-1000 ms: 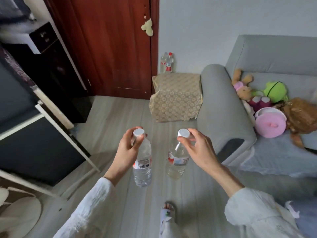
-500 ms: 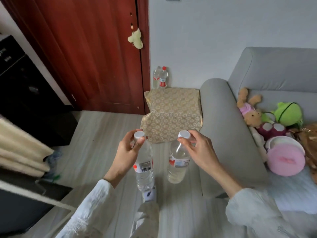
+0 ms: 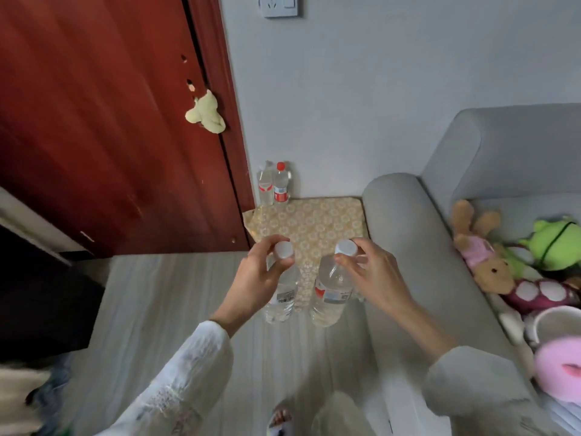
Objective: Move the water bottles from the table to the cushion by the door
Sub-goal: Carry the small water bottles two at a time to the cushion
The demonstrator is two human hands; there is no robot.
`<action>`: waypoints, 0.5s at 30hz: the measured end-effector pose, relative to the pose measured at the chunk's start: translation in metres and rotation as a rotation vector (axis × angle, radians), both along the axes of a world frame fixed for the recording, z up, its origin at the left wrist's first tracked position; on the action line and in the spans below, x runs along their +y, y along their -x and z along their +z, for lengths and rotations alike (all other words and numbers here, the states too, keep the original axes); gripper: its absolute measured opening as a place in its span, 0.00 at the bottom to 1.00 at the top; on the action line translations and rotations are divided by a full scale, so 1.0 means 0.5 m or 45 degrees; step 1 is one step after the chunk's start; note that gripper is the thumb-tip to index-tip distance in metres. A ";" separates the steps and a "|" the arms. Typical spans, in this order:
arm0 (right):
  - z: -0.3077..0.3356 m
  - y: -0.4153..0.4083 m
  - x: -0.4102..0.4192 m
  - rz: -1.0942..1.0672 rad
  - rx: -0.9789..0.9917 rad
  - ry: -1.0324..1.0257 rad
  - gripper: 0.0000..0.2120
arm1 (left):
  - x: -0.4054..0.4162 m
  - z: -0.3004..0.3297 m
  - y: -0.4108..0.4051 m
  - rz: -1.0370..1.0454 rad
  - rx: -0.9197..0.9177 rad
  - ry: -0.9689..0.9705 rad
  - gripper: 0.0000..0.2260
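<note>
Far left: dark cabinet [image 3: 37,297] fills the lower-left edge; red-brown wooden door [image 3: 103,121] behind it, small pale yellow plush toy [image 3: 206,113] hanging near the door's right edge; pale wood-plank floor [image 3: 163,309] between cabinet and sofa is the open lane.

Left hand [image 3: 256,278]: grip pinching the neck of a clear plastic water bottle with white cap [image 3: 281,291], thumb and fingers closed just under the cap; bottle hangs upright above the floor, just short of the cushion's near edge.

Ahead: flat yellow floral-patterned cushion [image 3: 317,221] on the floor, wedged between door frame and sofa arm, back edge at the wall; two clear bottles with red-and-white labels [image 3: 274,187] stand upright at its far-left corner against the wall, one red-capped; rest of the cushion top is bare.

Right hand [image 3: 374,278]: grip pinching the neck of a second clear white-capped water bottle with red-and-blue label [image 3: 330,291]; upright, in the air, overlapping the cushion's near edge in view; the two held bottles are near each other, not touching.

Right: grey fabric sofa [image 3: 408,247], rounded arm just beside the cushion and close to the right hand; brown and pink plush rabbit [image 3: 481,256], green plush frog [image 3: 556,243] and pink round plush [image 3: 559,372] on the seat; white wall socket plate [image 3: 279,6] at top.
</note>
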State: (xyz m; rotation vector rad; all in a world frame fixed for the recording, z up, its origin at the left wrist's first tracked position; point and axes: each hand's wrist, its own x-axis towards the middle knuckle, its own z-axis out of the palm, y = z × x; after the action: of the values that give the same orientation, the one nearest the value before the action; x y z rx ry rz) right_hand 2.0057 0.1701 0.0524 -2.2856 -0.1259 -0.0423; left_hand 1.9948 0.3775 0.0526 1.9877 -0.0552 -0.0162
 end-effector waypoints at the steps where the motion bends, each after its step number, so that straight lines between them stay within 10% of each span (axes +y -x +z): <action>1: -0.007 -0.037 -0.003 0.008 0.010 0.008 0.18 | 0.000 -0.004 -0.040 -0.016 0.003 -0.031 0.10; 15: -0.171 -0.647 -0.094 0.133 0.238 0.270 0.19 | -0.083 -0.146 -0.595 0.082 0.274 -0.423 0.10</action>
State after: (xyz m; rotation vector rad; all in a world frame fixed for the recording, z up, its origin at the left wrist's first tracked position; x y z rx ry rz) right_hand 2.3291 0.1231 -0.0330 -2.4762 -0.1581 0.2496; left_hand 2.2924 0.3358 -0.0204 2.3068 0.1605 -0.2089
